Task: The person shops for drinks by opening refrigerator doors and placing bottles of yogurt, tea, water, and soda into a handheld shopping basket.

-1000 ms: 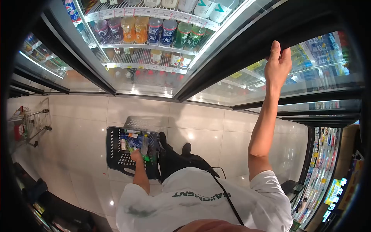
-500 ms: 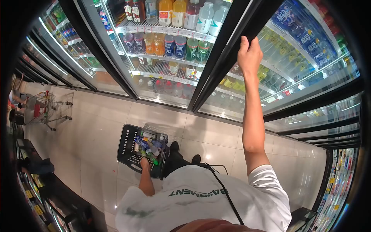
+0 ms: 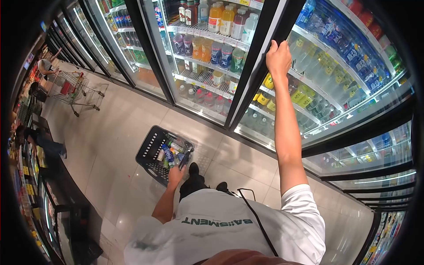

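Note:
My right hand (image 3: 278,57) is raised at arm's length, its fingers wrapped round the black frame of a glass fridge door (image 3: 295,20). Behind the glass stand rows of bottles, among them blue-wrapped packs (image 3: 342,44) and yellow-labelled bottles (image 3: 304,95). Low down, my left hand (image 3: 176,175) reaches to the near side of a black shopping basket (image 3: 150,143). It is closed at the lower end of a blue bottle (image 3: 168,153), though its fingertips are partly hidden. Several other bottles lie loosely in the basket, beside my feet.
More glass-fronted fridges (image 3: 128,48) line the aisle to the left. A shopping cart (image 3: 75,88) stands on the tiled floor (image 3: 110,132), with a person (image 3: 46,66) behind it. Another person (image 3: 46,140) is by the shelves at the left edge.
My left hand has shifted right and up along the basket, and the blue bottle shows more plainly. The view has turned, showing more of the left aisle. My right hand stays on the door.

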Demonstrator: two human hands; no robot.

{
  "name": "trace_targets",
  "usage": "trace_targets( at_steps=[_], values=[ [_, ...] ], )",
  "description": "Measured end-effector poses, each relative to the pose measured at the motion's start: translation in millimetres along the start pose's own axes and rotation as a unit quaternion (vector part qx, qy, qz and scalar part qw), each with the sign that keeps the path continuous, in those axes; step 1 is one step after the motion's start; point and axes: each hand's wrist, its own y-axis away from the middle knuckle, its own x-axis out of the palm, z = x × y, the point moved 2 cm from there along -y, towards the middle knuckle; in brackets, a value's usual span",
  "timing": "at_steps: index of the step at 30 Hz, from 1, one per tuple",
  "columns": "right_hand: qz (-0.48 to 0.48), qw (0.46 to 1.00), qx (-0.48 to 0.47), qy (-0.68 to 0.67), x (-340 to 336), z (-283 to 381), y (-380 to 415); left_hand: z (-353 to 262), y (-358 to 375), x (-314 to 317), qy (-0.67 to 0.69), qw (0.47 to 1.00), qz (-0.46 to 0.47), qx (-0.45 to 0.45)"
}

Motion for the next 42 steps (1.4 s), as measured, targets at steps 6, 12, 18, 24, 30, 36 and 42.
trace_targets(
  at_steps=[6,12,18,24,30,36,42],
  values=[
    [0.010,1.000,-0.002,0.021,-0.7,-1.4,-1.8,25.5,-17.3,-23.4,-0.030,0.998,-0.033,0.037],
    [0.016,0.999,0.008,0.039,2.4,-1.5,-2.9,81.2,-46.9,-66.4,-0.074,0.996,-0.038,0.035],
    [0.017,0.998,0.026,0.046,6.4,-0.2,-5.3,161.4,-104.6,-123.9,-0.120,0.991,-0.055,0.017],
    [0.044,0.989,0.084,0.111,9.7,-9.0,-10.0,225.5,-175.0,-187.7,-0.139,0.989,-0.039,-0.023],
    [0.031,0.986,0.111,0.123,8.5,-5.3,-10.2,292.0,-223.1,-224.3,-0.138,0.988,-0.058,-0.022],
    [0.028,0.982,0.144,0.118,10.9,-27.2,-10.3,321.7,-250.4,-250.8,-0.147,0.988,-0.052,-0.023],
    [0.017,0.978,0.156,0.138,11.0,-22.9,-6.3,325.4,-249.9,-248.4,-0.145,0.988,-0.037,-0.034]
  ],
)
